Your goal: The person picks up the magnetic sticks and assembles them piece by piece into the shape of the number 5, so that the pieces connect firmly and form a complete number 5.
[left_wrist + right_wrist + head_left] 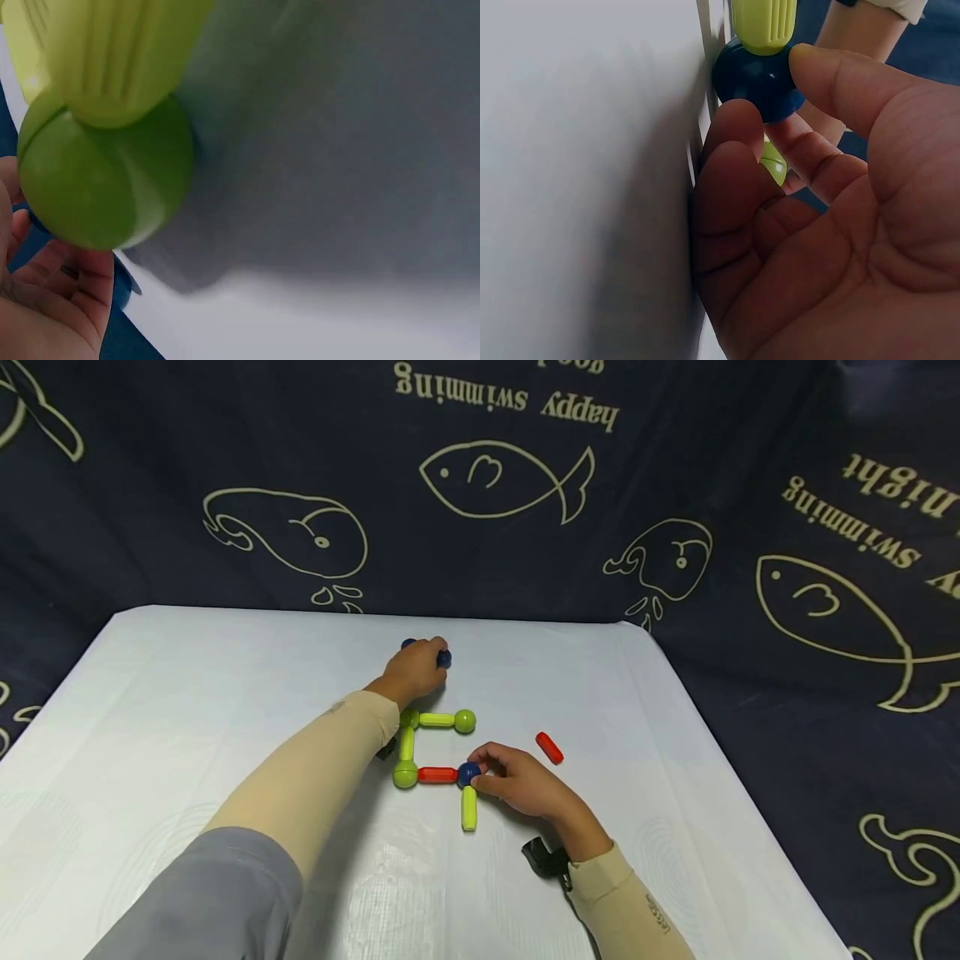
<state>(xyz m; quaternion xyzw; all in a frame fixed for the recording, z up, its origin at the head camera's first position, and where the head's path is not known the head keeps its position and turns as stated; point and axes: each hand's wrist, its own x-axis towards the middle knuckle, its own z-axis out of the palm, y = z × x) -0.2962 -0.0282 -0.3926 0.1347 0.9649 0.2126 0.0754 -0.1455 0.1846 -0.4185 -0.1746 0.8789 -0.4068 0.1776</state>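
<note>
My right hand (pixel 521 781) pinches a blue ball (pixel 468 774) between thumb and fingers, also visible in the right wrist view. This ball joins a red rod (pixel 437 775) and a yellow-green rod (pixel 469 810). The red rod runs left to a green ball (pixel 405 774), from which another yellow-green rod (pixel 407 744) leads up to a corner ball partly behind the left sleeve. Toward the table's far side, my left hand (pixel 416 670) grips a dark blue ball (pixel 444 658) at its fingertips. A second blue ball (pixel 408 643) shows just past its knuckles.
A loose red rod (pixel 550 748) lies right of the joined pieces. At the top of the shape, a yellow-green rod (pixel 437 720) ends in a green ball (pixel 465 721). The white table (pixel 187 693) meets a dark printed cloth (pixel 487 568) at its far edge.
</note>
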